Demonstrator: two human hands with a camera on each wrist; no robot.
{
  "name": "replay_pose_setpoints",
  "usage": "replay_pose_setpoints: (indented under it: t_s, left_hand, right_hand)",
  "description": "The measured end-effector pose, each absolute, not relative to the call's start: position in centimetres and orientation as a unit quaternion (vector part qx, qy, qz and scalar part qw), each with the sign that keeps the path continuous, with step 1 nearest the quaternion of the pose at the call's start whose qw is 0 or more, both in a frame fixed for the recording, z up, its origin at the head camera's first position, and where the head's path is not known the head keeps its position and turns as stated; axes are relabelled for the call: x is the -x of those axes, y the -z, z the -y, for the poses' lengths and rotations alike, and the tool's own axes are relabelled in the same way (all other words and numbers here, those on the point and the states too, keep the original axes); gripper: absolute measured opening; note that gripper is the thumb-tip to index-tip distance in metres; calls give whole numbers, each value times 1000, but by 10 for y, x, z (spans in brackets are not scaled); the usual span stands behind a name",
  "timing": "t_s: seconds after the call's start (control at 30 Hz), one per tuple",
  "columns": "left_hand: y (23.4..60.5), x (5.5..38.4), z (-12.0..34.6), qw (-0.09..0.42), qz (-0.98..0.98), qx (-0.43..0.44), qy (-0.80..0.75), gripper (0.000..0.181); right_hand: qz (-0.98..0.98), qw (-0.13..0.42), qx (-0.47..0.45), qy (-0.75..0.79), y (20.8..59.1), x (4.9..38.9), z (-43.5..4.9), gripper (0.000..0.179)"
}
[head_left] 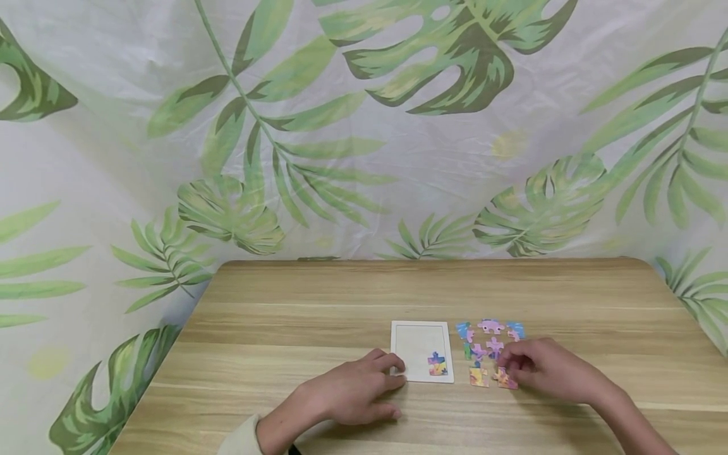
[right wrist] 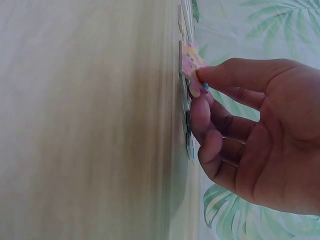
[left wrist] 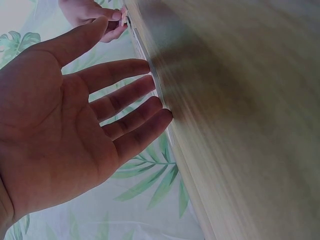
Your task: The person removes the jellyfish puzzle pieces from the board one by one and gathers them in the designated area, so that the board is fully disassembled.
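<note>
My right hand [head_left: 537, 366] pinches a yellow-and-pink jigsaw puzzle piece [right wrist: 191, 60] between thumb and forefinger, close to the tabletop. In the head view that piece [head_left: 508, 380] shows just left of the thumb. My left hand [head_left: 361, 387] has its fingers spread, and its fingertips touch the left edge of a white-bordered puzzle tray [head_left: 421, 325]. Inside the tray, at the lower right, lies a blue-and-yellow piece or joined pieces [head_left: 437, 364]. Between tray and right hand, a yellow piece [head_left: 479, 377] lies flat. Part of the piece group is hidden behind my right hand.
Several loose pieces lie right of the tray, among them a pink piece with eyes [head_left: 491, 326], a blue corner piece [head_left: 516, 328] and a purple piece [head_left: 495, 345]. Everything rests on a wooden table [head_left: 273, 322]. A leaf-patterned cloth [head_left: 341, 189] hangs behind the table's far edge.
</note>
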State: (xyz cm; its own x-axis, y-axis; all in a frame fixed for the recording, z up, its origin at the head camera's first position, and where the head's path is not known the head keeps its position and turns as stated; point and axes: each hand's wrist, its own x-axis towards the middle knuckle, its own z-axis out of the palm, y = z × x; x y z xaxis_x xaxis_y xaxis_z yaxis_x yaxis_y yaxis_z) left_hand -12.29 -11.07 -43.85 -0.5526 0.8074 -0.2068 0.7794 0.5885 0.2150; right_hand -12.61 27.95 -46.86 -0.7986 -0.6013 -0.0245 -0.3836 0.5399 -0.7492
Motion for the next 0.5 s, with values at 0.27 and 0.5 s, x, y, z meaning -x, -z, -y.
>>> replay_pose_setpoints:
  t_s: [0.27, 0.5]
  left_hand:
    - [436, 124, 111, 149, -880, -449, -50, 48]
    - [437, 123, 110, 154, -879, -448, -56, 49]
  right_hand:
    - [-891, 117, 274, 344, 465, 128, -272, 15]
    - [-877, 135, 278, 368, 467, 132, -275, 18]
